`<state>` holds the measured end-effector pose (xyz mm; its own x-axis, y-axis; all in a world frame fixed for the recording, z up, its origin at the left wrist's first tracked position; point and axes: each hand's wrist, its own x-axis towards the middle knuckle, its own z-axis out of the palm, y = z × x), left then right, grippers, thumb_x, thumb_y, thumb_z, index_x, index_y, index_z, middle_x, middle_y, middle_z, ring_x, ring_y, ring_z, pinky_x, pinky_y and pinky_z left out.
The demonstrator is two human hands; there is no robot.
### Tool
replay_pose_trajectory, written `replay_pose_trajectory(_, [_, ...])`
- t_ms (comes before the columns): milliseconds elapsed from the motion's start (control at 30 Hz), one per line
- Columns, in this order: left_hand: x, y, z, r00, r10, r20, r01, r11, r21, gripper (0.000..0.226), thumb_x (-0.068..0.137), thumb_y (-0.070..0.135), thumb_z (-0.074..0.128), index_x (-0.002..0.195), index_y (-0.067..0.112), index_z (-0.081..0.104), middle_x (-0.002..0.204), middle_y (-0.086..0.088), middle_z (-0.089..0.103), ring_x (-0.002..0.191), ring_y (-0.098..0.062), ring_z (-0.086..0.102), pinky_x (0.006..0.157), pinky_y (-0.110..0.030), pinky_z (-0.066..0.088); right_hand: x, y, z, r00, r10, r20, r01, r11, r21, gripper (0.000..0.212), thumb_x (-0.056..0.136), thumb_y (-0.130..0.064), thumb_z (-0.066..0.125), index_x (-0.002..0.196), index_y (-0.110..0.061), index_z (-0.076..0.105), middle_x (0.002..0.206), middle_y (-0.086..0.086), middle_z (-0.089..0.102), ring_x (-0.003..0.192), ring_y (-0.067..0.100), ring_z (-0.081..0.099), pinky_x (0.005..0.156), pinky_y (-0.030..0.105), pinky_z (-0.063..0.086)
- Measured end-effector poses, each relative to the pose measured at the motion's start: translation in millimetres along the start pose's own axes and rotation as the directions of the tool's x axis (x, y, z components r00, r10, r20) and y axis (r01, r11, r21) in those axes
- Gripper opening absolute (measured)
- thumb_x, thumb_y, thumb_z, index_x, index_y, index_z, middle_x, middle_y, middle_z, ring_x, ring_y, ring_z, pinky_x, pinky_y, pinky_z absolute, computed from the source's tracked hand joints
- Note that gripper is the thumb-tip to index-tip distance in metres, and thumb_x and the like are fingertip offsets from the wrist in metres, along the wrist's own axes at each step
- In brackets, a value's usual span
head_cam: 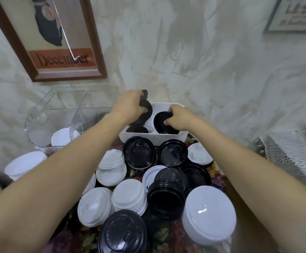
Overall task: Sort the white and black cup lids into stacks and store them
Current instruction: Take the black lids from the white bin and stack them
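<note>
both hands are out over the white bin (155, 141) at the far edge of the counter. the left hand (130, 106) has its fingers curled round a row of black lids (146, 114) held on edge, its lower end dipping into the bin. the right hand (178, 118) pinches another black lid (160, 122) just inside the bin's right half, fingers wrapped tight over the rim. looks like the black ones are being stored right now, and there's plenty left to do. in front of the bin, black and white lids cover the floral cloth (216, 170), some stacked, some single, and a toppled black stack (168, 190) lies on its side in the middle. off to the left, a clear container (39, 114) already holds a few white lids (61, 137).

now the danger: that row in the left hand is gripped only at its upper part, so if it's eased down crooked it could fan apart and spill across the bin. both forearms hang right over the loose piles, so a low pull-back could drag a sleeve of lids off the counter. the big white stack (208, 214) sits near the front edge, close to the right forearm, so watch that one
</note>
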<state>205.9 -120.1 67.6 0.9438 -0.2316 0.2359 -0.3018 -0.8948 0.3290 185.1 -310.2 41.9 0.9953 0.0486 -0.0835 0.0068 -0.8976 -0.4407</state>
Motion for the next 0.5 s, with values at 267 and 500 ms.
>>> replay_pose_trajectory(267, [-48.9,-12.9,-12.6,0.989,0.02,-0.146,-0.027,0.999,-0.045,0.055,0.089,0.036,0.078,0.136,0.016,0.058,0.128,-0.008,0.065,0.116,-0.032,0.06,0.09,-0.041,0.048,-27.9,-7.2,-10.9,0.999,0.046,-0.002,-0.041,0.912,0.409,0.028,0.097,-0.024,0.07,0.116,-0.006,0.058,0.108,0.011,0.064,0.097,0.031,0.068,0.074,0.05,0.065])
replay_pose_trajectory(500, [-117.7,-20.6,-23.0,0.977,-0.007,-0.212,-0.009,0.997,-0.076,0.057,0.085,0.051,0.076,0.131,0.02,0.062,0.123,-0.001,0.067,0.115,-0.027,0.061,0.089,-0.042,0.048,-49.8,-8.6,-2.7,0.977,-0.07,0.201,-0.045,0.856,0.514,0.022,0.097,-0.019,0.071,0.115,-0.008,0.065,0.11,0.009,0.07,0.101,0.028,0.07,0.07,0.037,0.062])
